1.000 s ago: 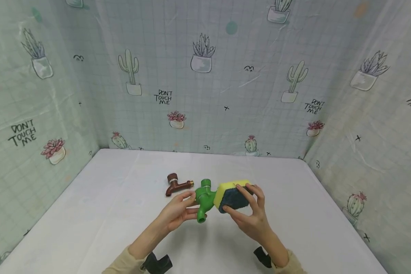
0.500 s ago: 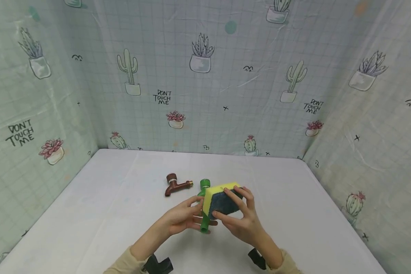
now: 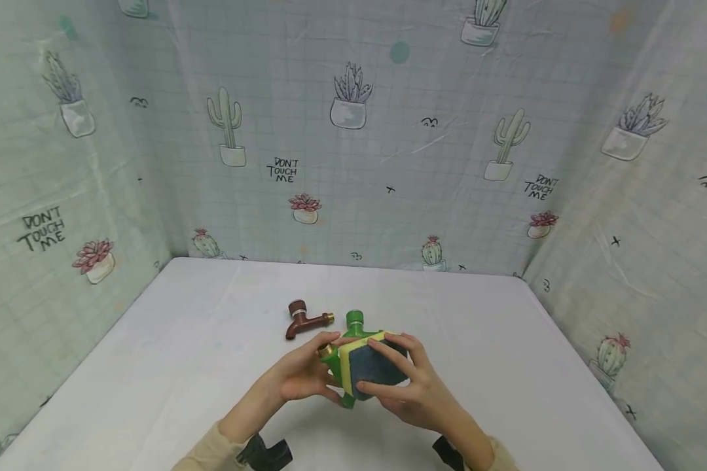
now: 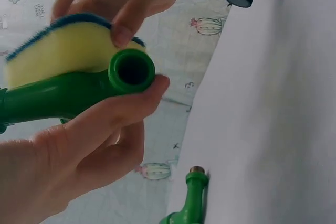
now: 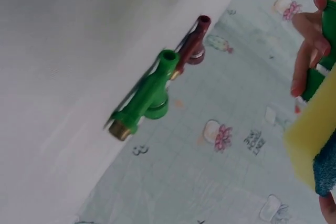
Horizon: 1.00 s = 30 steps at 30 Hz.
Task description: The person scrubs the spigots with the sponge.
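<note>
Held tap [image 4: 55, 97]: green, up off the table [image 3: 212, 340], in front of the person and between the two hands; its brass end poked out at the left.
Left hand [image 3: 300, 376]: the nearer one, with hold of the tap; thumb and fingers bent round it from the left side, one fingertip just beside the open mouth.
Right hand [image 3: 424, 396]: on the other side, thumb and fingers part spread, gripping the sponge [image 3: 377, 367] by its dark face and edges.
Sponge to tap: the relation that seemed to matter most. The yellow face was turned to the tap, the dark one toward the person. It looked to touch the pipe, though how firmly could not be told.
Long axis: in the left wrist view the pipe ran from the left edge, rising slightly to its mouth, with the sponge roughly alongside. In the head view the spout's tip showed below the sponge, which hid the tap's middle.
Beyond the hands: a second green tap [image 5: 144, 95] and, just left of it, a brown tap [image 3: 306, 322], both on the table.
</note>
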Each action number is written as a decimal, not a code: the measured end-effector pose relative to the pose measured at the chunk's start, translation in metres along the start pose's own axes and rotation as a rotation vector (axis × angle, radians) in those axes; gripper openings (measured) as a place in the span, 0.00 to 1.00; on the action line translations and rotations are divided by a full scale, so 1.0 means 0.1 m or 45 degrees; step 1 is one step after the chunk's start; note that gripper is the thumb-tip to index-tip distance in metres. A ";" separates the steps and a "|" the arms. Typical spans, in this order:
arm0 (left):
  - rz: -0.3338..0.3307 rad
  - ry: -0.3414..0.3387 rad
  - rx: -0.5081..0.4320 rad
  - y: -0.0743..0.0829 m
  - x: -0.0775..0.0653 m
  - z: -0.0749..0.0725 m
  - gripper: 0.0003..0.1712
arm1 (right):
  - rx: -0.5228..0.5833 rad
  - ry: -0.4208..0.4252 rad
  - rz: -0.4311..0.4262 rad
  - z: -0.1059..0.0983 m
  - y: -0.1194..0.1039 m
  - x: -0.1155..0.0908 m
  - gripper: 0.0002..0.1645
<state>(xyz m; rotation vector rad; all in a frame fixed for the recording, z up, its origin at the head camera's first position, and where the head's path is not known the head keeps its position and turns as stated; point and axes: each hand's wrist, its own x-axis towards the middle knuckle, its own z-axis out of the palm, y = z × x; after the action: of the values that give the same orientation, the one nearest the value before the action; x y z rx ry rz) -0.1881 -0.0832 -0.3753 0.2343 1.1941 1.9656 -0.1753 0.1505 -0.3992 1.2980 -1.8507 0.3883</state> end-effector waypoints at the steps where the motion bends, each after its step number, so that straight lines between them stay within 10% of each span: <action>1: 0.017 0.006 -0.010 0.00 0.00 -0.01 0.25 | -0.006 -0.007 0.020 -0.01 0.01 -0.02 0.16; 8: 0.091 -0.012 -0.049 -0.03 -0.01 -0.07 0.13 | -0.013 -0.021 0.168 -0.08 0.11 -0.09 0.16; 22: 0.091 -0.066 0.322 0.05 -0.09 -0.10 0.48 | -0.139 -0.058 0.125 -0.15 0.14 0.00 0.22; 30: 0.133 -0.051 0.267 0.04 -0.05 -0.13 0.39 | -0.088 -0.086 0.152 -0.13 0.11 0.00 0.20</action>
<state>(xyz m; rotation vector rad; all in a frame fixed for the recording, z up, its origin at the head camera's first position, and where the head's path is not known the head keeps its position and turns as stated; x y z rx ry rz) -0.1935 -0.0962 -0.3777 0.4498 1.3873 1.9138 -0.1790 0.1632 -0.3887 1.1704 -1.9871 0.3442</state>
